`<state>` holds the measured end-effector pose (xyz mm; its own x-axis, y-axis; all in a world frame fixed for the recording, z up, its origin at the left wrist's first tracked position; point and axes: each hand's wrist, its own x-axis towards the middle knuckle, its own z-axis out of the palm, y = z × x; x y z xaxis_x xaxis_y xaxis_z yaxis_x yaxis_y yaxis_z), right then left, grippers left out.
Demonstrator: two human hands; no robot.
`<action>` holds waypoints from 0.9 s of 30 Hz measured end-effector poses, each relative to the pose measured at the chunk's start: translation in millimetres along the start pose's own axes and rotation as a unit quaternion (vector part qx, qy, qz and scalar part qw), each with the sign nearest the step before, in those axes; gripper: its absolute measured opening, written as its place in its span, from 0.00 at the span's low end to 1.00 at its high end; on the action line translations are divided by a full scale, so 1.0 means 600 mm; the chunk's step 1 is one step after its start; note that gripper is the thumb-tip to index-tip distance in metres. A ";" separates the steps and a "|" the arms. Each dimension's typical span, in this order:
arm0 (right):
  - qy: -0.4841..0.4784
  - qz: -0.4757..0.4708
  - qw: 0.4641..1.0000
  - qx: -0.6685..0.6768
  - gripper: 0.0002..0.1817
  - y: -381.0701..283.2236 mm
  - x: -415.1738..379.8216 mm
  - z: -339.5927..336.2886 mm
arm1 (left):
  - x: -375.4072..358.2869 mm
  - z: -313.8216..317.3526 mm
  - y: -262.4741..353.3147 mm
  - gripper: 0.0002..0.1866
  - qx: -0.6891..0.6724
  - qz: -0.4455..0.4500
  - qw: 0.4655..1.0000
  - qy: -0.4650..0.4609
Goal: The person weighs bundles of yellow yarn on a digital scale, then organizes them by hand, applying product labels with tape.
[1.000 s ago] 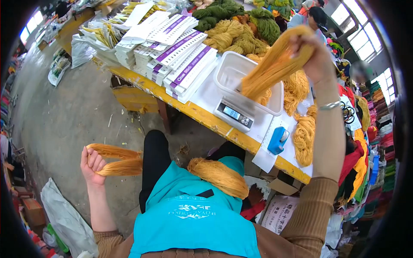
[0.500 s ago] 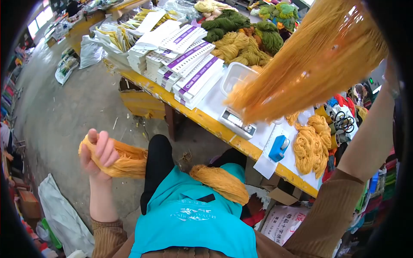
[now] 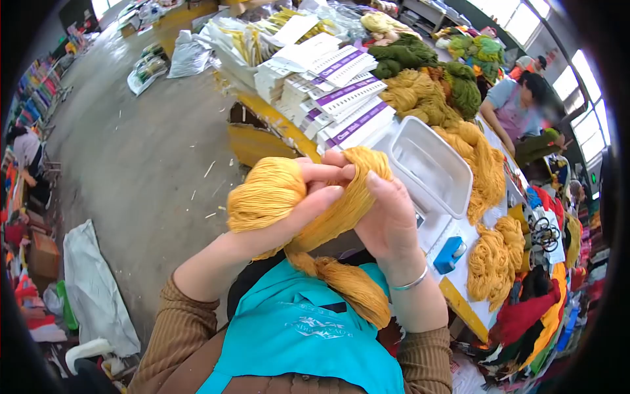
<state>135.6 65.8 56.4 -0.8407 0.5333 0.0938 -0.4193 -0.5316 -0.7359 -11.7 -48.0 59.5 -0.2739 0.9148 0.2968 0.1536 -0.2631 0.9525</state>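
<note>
A yellow-orange yarn skein (image 3: 266, 194) is held up in front of my chest, looped around both hands. My left hand (image 3: 308, 203) is closed inside one thick loop, its fingers pointing to the right. Curled about the other loop, my right hand (image 3: 390, 217) has its thumb on top and its fingertips close to the left fingers. A darker orange yarn hank (image 3: 354, 289) lies across my lap on the turquoise apron (image 3: 302, 341). Part of the right fingers is hidden behind the yarn.
On the yellow-edged table are stacked purple-striped cards (image 3: 348, 88), a white plastic tub (image 3: 436, 171), a blue tape dispenser (image 3: 450, 255), yellow skeins (image 3: 492, 262) and scissors (image 3: 545, 231). Green yarn (image 3: 407, 56) is piled farther back. A person (image 3: 515, 111) works across the table.
My right hand has come down from the upper right with its long yarn. My left hand has moved up and right. Both hands now meet at the skein, and the view has shifted.
</note>
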 end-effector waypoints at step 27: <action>0.062 -0.016 0.994 -0.086 0.13 0.024 0.014 -0.029 | 0.018 -0.001 -0.073 0.06 -0.138 -0.083 0.987 0.010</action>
<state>128.4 74.3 34.9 -0.7752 0.6302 0.0428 -0.3707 -0.3990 -0.8387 -22.0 -26.9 21.1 -0.2934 0.9465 0.1346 -0.1577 -0.1868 0.9697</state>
